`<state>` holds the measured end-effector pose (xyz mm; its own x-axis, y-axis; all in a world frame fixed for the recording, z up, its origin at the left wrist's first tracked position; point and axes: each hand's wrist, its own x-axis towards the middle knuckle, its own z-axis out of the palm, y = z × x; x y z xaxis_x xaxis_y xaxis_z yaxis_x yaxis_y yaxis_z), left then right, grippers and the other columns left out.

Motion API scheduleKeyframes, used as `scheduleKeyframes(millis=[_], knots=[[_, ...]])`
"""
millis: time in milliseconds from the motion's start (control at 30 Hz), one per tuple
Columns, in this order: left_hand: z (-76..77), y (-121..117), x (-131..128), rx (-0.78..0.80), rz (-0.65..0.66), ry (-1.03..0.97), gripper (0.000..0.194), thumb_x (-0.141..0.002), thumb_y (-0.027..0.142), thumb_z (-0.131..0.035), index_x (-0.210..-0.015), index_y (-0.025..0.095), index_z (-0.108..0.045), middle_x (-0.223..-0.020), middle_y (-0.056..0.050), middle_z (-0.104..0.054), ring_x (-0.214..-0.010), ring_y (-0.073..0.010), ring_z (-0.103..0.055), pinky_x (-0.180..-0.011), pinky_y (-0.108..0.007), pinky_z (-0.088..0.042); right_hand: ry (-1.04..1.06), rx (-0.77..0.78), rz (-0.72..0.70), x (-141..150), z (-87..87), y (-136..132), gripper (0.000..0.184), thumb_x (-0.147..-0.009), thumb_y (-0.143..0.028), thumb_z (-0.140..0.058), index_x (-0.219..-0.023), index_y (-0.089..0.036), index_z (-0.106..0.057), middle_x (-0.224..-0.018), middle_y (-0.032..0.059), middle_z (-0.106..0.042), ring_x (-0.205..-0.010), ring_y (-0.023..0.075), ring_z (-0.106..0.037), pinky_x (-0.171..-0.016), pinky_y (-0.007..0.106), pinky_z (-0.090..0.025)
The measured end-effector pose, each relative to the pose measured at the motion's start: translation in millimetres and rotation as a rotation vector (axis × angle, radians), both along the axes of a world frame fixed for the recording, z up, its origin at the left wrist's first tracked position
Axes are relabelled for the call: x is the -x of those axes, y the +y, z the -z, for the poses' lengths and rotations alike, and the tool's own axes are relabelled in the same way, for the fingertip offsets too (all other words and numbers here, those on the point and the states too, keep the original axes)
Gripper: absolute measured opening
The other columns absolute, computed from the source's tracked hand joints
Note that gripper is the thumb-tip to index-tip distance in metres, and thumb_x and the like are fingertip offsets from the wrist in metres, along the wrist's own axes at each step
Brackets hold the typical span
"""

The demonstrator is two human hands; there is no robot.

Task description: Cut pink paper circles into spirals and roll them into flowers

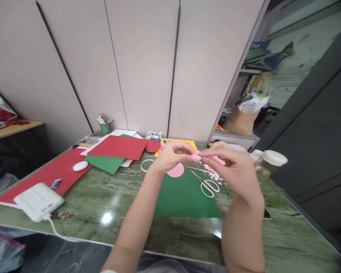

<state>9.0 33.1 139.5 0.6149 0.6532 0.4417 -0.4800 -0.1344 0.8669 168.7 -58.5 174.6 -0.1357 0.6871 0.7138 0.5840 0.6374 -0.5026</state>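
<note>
My left hand [172,156] and my right hand [233,168] meet above the table, both pinching a small pink paper piece [196,157] between their fingertips. Pink strips trail from it behind my right fingers. Below the hands lies a green paper sheet [184,199] with a pink paper circle [176,171] at its far edge. White-handled scissors [207,184] rest on the sheet's right side, next to pink and white paper scraps [213,173].
Red sheets [118,146] and a green sheet [105,163] lie at the left on the green marble table [102,197], with a white mouse [80,165], a white power bank [38,201], a tape ring [146,165], and a white-lidded jar [268,162] at right.
</note>
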Motion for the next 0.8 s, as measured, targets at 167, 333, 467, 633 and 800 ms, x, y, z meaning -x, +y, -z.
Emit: scheduleKeyframes(millis=[167,333,467,633,800], knots=[[-6.0,-3.2,13.0,-0.108,-0.039,0.121,0.011,-0.061,0.016,-0.077,-0.071,0.016,-0.071,-0.071,-0.002,-0.07,-0.067,-0.011,-0.064,-0.068,-0.025,-0.052,-0.087,0.062,0.004,-0.4,-0.7,-1.2,0.009,-0.081,-0.022,-0.064,-0.085,-0.026,-0.071,-0.082,0.0007,-0.07,-0.08,0.0163,-0.061,-0.071,0.032,-0.047],[-9.9,-4.2,18.6,-0.174,-0.056,0.192,0.01,-0.063,0.015,-0.075,-0.071,0.018,-0.072,-0.071,-0.002,-0.07,-0.069,-0.0112,-0.065,-0.066,-0.023,-0.052,-0.15,0.09,-0.013,-0.6,-1.2,-1.8,0.009,-0.082,-0.023,-0.063,-0.086,-0.026,-0.071,-0.083,0.0005,-0.069,-0.081,0.0162,-0.06,-0.071,0.031,-0.047],[-11.3,-4.1,20.9,-0.196,-0.051,0.247,0.01,-0.062,0.017,-0.076,-0.07,0.019,-0.071,-0.074,-0.002,-0.07,-0.07,-0.0113,-0.065,-0.066,-0.023,-0.053,-0.188,0.108,-0.028,-1.0,-1.5,-1.2,0.009,-0.082,-0.022,-0.062,-0.086,-0.026,-0.07,-0.083,0.0006,-0.07,-0.082,0.017,-0.06,-0.072,0.032,-0.047],[-11.0,-3.7,21.5,-0.193,0.02,0.263,0.01,-0.063,0.018,-0.076,-0.072,0.018,-0.071,-0.074,-0.002,-0.07,-0.071,-0.011,-0.065,-0.068,-0.024,-0.053,-0.205,0.13,-0.019,-1.7,-2.0,-0.9,0.008,-0.083,-0.022,-0.061,-0.084,-0.026,-0.069,-0.082,0.0007,-0.068,-0.081,0.0167,-0.061,-0.071,0.031,-0.046],[-8.0,-0.8,19.1,-0.152,-0.032,0.217,0.011,-0.06,0.016,-0.077,-0.069,0.018,-0.071,-0.072,-0.002,-0.07,-0.068,-0.0112,-0.065,-0.066,-0.024,-0.053,-0.123,0.172,-0.033,-1.1,-2.8,0.0,0.01,-0.083,-0.027,-0.061,-0.09,-0.026,-0.069,-0.088,0.0018,-0.068,-0.082,0.0169,-0.061,-0.073,0.032,-0.046]])
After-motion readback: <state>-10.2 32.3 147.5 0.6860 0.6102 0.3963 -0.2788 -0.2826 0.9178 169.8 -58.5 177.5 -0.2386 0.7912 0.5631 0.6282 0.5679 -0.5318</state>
